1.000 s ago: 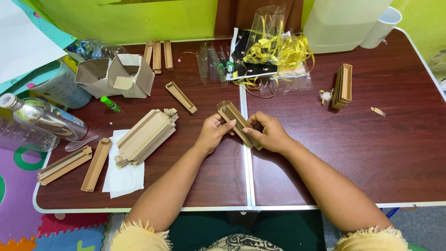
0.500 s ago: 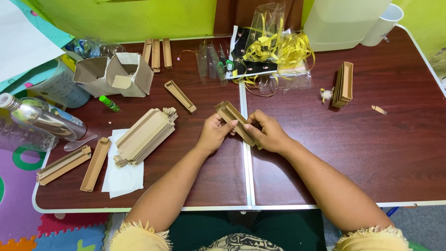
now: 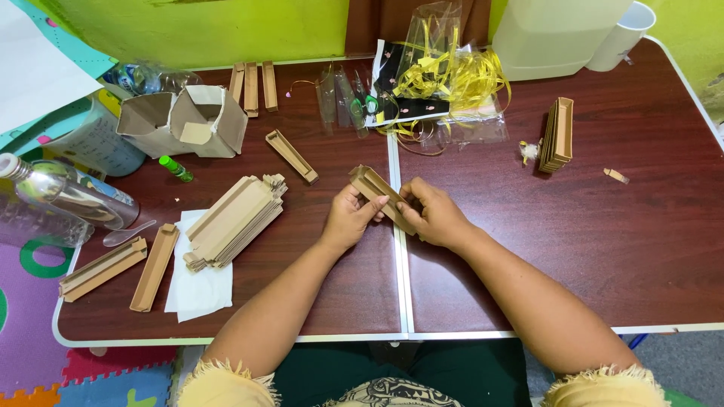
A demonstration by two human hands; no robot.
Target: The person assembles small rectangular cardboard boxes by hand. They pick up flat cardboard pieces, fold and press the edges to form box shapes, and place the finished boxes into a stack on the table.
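Both hands pinch a narrow brown cardboard tray [image 3: 381,197] over the table's centre seam [image 3: 400,271]
Left hand [image 3: 348,218] grips mid-length, right hand [image 3: 434,215] the near end; the tray's long axis runs from far-left to near-right

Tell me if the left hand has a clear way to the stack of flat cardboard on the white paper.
Probably yes. The left hand grips the folded box together with the right hand, so it must let go first. Bare table lies between it and the stack, with nothing in the way.

Cardboard stack [image 3: 234,220] left of hands, on table [image 3: 641,249].
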